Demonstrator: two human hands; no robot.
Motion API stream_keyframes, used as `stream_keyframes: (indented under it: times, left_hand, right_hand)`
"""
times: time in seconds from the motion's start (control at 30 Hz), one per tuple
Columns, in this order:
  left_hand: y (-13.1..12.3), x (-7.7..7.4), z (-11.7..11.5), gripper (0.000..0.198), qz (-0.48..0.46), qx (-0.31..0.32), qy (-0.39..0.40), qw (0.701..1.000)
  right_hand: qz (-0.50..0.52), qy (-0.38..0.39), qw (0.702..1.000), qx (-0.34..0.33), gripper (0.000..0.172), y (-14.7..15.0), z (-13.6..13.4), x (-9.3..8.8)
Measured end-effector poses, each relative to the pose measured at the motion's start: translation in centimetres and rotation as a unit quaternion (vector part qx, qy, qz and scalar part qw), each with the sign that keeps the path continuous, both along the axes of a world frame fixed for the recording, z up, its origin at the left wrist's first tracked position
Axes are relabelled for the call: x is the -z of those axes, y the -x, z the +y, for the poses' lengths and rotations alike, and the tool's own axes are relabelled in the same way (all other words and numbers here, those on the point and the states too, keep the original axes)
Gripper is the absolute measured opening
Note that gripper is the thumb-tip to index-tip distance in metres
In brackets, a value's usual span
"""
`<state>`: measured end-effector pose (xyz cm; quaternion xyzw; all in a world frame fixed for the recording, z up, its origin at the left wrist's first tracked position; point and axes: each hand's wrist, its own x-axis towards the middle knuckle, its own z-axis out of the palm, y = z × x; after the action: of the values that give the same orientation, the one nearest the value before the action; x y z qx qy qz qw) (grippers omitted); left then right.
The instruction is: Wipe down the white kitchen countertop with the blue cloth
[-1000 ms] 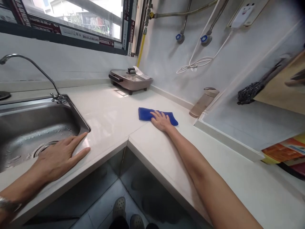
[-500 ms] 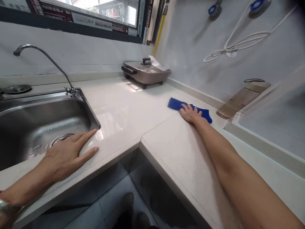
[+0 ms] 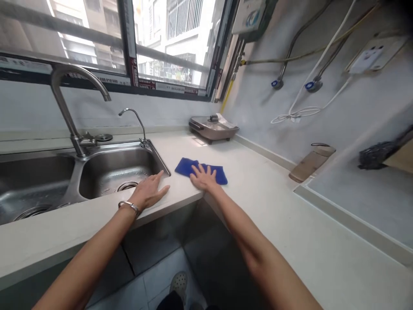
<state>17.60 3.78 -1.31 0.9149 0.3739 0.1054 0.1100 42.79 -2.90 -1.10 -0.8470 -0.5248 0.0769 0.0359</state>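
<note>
Blue cloth (image 3: 184, 167) half hidden under the right hand (image 3: 203, 177)

The right hand lies with fingers spread wide, so the cloth's middle cannot be seen. The cloth is on the white counter (image 3: 274, 193), just beside the right basin (image 3: 122, 162). The left hand (image 3: 149, 190) rests at this basin, thumb apart. The left basin (image 3: 35, 176) is cut off by the view's edge. One dark thing (image 3: 376, 155) is difficult to recognise.

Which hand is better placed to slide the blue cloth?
Probably the right: the right hand is spread over the cloth on the counter. The left hand sits beside the sink, apart from the cloth.
</note>
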Motion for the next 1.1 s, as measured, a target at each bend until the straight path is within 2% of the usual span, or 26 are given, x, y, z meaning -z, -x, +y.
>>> stream_keyframes:
  times: [0.1,0.17,0.23,0.3,0.43,0.53,0.6,0.77,0.93,1.03,1.1]
  left_hand:
    - [0.2,0.2,-0.4,0.079,-0.02,-0.016,-0.01,1.0]
    - [1.0,0.1,-0.9,0.076,-0.01,-0.021,-0.014,1.0]
    - [3.0,0.1,-1.2,0.074,0.016,-0.017,-0.014,1.0]
    - [6.3,0.1,-1.5,0.071,0.049,-0.013,-0.013,0.999]
    - [15.2,-0.2,-1.6,0.069,0.109,-0.05,-0.004,0.993]
    - [20.6,-0.6,-1.6,0.068,0.134,-0.096,0.0,0.986]
    - [22.5,-0.7,-1.6,0.069,0.13,-0.115,-0.006,0.985]
    - [23.1,-0.8,-2.3,0.081,0.088,-0.079,-0.011,0.993]
    - [22.6,-0.6,-2.9,0.073,0.079,-0.087,-0.04,0.992]
    - [22.7,0.1,-2.4,0.072,0.066,-0.078,-0.056,0.993]
    - [22.8,0.8,-2.0,0.077,0.058,-0.073,-0.06,0.994]
  right_hand:
    - [-0.013,-0.009,0.998,-0.054,0.067,3.5,-1.9,0.2]
    - [-0.028,-0.013,0.997,-0.071,0.064,4.4,-3.5,0.2]
    - [-0.037,-0.013,0.997,-0.064,0.062,4.5,-5.1,0.1]
    - [-0.039,-0.015,0.998,-0.039,0.062,3.9,-6.9,-0.1]
    - [-0.039,-0.017,0.999,0.021,0.064,1.8,-11.1,0.0]
    - [-0.046,-0.016,0.998,0.042,0.064,0.8,-16.0,1.1]
    - [-0.083,-0.033,0.995,0.031,0.063,0.7,-20.2,2.2]
    - [-0.229,-0.087,0.967,-0.068,0.061,1.7,-32.2,4.8]
    - [-0.325,-0.087,0.932,-0.136,0.08,2.9,-43.3,6.2]
    - [-0.344,-0.083,0.922,-0.154,0.088,3.7,-48.1,6.8]
    - [-0.35,-0.079,0.921,-0.151,0.088,4.2,-49.5,6.9]
